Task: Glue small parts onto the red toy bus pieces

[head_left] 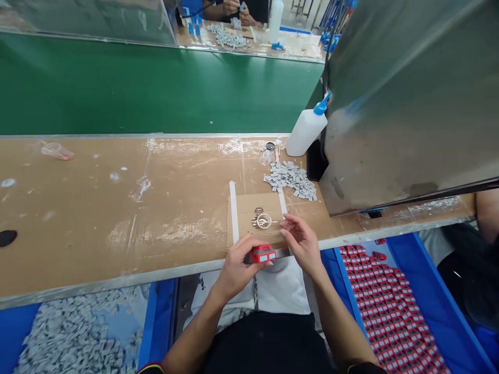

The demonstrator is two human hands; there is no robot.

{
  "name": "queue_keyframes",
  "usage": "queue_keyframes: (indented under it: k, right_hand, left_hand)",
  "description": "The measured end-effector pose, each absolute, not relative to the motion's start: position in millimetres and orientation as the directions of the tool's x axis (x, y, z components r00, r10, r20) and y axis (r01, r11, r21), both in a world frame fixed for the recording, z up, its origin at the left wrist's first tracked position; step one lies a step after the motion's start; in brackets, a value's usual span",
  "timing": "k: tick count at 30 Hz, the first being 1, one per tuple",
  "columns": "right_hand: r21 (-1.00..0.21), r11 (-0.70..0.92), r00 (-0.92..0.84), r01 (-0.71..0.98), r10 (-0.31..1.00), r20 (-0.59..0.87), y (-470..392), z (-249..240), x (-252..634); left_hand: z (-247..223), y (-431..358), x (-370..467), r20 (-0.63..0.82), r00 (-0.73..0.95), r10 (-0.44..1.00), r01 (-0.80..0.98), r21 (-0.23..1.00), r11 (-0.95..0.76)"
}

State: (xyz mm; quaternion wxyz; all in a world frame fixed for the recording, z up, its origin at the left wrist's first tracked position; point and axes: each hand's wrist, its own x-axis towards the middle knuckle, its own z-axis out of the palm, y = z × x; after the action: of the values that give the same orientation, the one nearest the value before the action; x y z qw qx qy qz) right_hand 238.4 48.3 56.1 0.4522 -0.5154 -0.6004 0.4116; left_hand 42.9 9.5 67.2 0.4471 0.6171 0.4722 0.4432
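Gripped in left hand [234, 262]: one red part [264, 248], at near table edge [156, 279]. Cup [264, 214] with stick [274, 222], twelve o'clock of part; right hand [306, 249], two-to-three o'clock, fingertips [287, 216] by stick, pinch indeterminable. Grey pieces [292, 179], one o'clock.

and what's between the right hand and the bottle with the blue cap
In the head view, a heap of small grey pieces lies between the right hand and the blue-capped bottle.

Black top [265, 343], red-yellow sleeve trim [151, 367]
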Motion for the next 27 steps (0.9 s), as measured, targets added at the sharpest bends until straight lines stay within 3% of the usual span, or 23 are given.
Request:
queue_keyframes:
  k: [7, 12, 20, 23, 27]
  right_hand:
    - [-0.941, 0.177, -0.096, 0.289, 0.983, 0.155, 66.3, 63.0, 221.7]
    - [-0.936, 0.251, -0.222, 0.245, 0.955, 0.198, 73.1, 66.3, 219.9]
    - [-0.850, 0.401, -0.316, 0.341, 0.901, 0.297, 84.3, 72.3, 217.7]
    - [-0.884, 0.333, -0.211, 0.328, 0.938, 0.275, 81.3, 68.5, 221.1]
    - [-0.981, 0.071, 0.029, 0.182, 0.997, 0.077, 73.8, 58.4, 221.1]
  left_hand:
    - [55.0, 21.0, 35.5, 0.137, 0.224, 0.965, 0.164, 0.971, -0.176]
    - [54.3, 21.7, 33.1, 0.070, 0.218, 0.974, 0.190, 0.975, -0.113]
    - [54.2, 21.3, 34.3, 0.030, 0.180, 0.983, 0.203, 0.977, -0.067]
    - [52.0, 20.3, 34.4, 0.018, 0.159, 0.987, 0.210, 0.976, -0.051]
    - [49.2, 18.2, 35.8, 0.001, 0.144, 0.990, 0.220, 0.975, -0.033]
